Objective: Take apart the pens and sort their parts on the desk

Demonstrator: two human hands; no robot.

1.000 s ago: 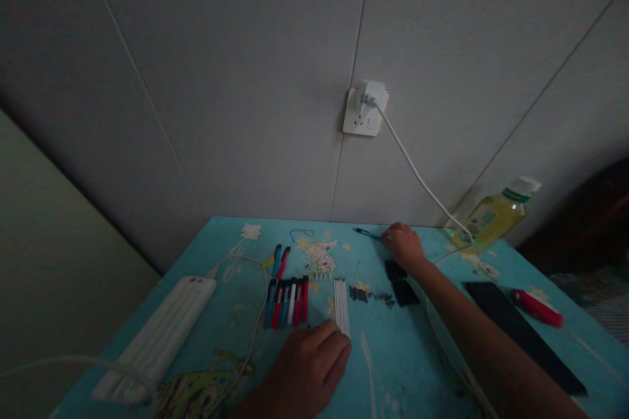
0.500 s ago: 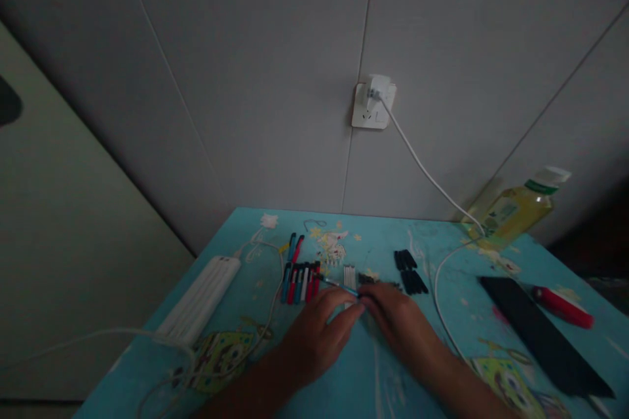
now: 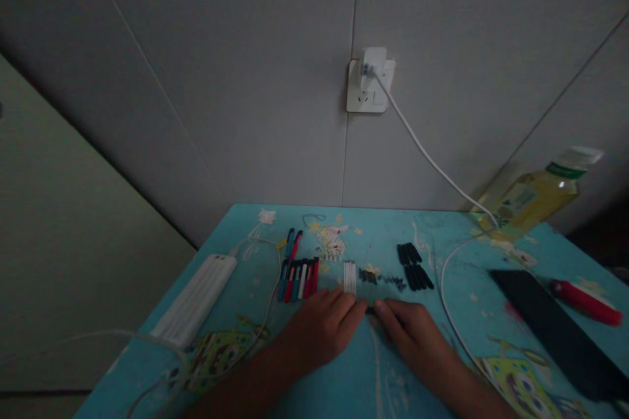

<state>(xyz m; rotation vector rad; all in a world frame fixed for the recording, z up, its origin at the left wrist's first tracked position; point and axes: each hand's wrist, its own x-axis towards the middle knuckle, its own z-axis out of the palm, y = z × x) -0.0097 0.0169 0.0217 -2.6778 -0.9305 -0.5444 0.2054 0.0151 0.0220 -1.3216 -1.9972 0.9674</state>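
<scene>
My left hand [image 3: 322, 324] is closed around a pen, whose barrel is mostly hidden by the fingers. A short black part of the pen [image 3: 370, 309] shows between my two hands. From the other side my right hand [image 3: 410, 327] pinches that black end. Just beyond my fingers lie white refill tubes [image 3: 349, 275] in a tight row. Small dark clips [image 3: 368, 275] and small springs or metal bits [image 3: 394, 282] are grouped to their right. A row of red, blue and white pen barrels [image 3: 299, 280] lies left of the tubes, with two capped pens [image 3: 293, 243] above it.
Black caps [image 3: 415, 266] lie in two groups at the right. Farther right are a dark flat slab [image 3: 560, 334], a red-handled tool [image 3: 584, 302] and a bottle of yellow liquid [image 3: 535, 200]. A white power strip [image 3: 196, 301] and cable [image 3: 442, 275] cross the patterned tablecloth.
The pen's blue and silver barrel, visible between my hands before, is now covered by my left hand. My right hand has shifted slightly right and down. The camera view has tilted a little.
</scene>
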